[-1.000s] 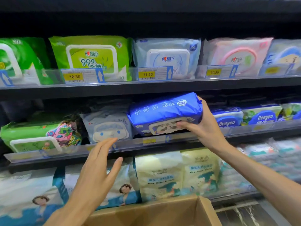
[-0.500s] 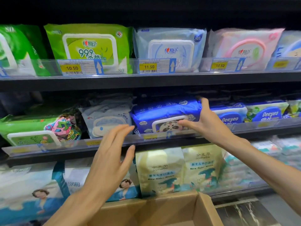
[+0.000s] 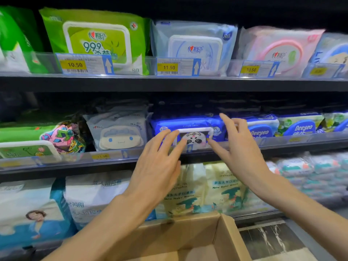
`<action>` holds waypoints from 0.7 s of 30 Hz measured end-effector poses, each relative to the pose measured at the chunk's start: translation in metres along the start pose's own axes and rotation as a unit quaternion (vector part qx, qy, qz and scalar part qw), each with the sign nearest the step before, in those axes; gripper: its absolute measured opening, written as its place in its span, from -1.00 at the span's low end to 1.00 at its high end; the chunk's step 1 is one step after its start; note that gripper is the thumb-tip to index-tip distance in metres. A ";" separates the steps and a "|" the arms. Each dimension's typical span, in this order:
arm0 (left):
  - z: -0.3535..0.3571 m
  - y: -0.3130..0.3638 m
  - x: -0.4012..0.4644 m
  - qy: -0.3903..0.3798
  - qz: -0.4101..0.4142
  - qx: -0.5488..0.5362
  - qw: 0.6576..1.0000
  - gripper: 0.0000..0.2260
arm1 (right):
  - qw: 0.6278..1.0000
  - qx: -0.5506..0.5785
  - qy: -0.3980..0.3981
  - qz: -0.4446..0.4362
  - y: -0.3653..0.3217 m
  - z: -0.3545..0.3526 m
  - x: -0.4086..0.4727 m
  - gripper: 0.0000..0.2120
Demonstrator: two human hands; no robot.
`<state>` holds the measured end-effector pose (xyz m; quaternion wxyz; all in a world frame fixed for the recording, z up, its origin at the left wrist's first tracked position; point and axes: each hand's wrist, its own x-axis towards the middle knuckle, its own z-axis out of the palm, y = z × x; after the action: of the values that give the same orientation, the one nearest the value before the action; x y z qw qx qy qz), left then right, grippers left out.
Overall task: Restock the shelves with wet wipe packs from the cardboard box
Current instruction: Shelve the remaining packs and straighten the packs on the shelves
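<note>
Left hand (image 3: 160,162) and right hand (image 3: 239,147), both spread flat, fingertips pressing blue plastic panda-lidded wipe pack (image 3: 190,129), now seated on dark middle shelf (image 3: 282,147). 1 pack placed; brown cardboard box (image 3: 222,240) below, contents hidden.

Above our hands we read "10.50" on the yellow price tag (image 3: 75,65) under the green "99.9" pack (image 3: 98,40), and "11.50" on the next yellow tag (image 3: 169,67). Right of our right hand (image 3: 239,147), blue-and-white packs (image 3: 260,129) say "Deeyeo"; below it, a pale yellow pack (image 3: 226,189) says "New Baby Wipes".
</note>
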<state>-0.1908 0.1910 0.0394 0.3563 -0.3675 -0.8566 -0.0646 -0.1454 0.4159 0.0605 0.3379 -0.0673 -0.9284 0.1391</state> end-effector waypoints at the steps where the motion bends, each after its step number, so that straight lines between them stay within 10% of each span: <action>1: 0.002 0.002 -0.003 -0.007 0.004 0.004 1.000 -0.47 | 0.998 -0.025 0.020 -0.046 -0.001 0.005 -0.009 -0.40; 6: 0.013 0.004 0.002 -0.060 -0.016 0.033 0.998 -0.40 | 0.980 -0.109 0.021 -0.165 0.001 0.031 -0.021 -0.57; 21: 0.020 -0.014 0.039 -0.017 -0.056 -0.041 0.997 -0.63 | 0.994 -0.015 0.009 -0.112 -0.004 0.027 0.010 -0.55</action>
<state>-0.2294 0.2112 0.0525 0.3220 -0.3346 -0.8785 -0.1127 -0.1704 0.4087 0.0485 0.3586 0.0308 -0.9290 0.0862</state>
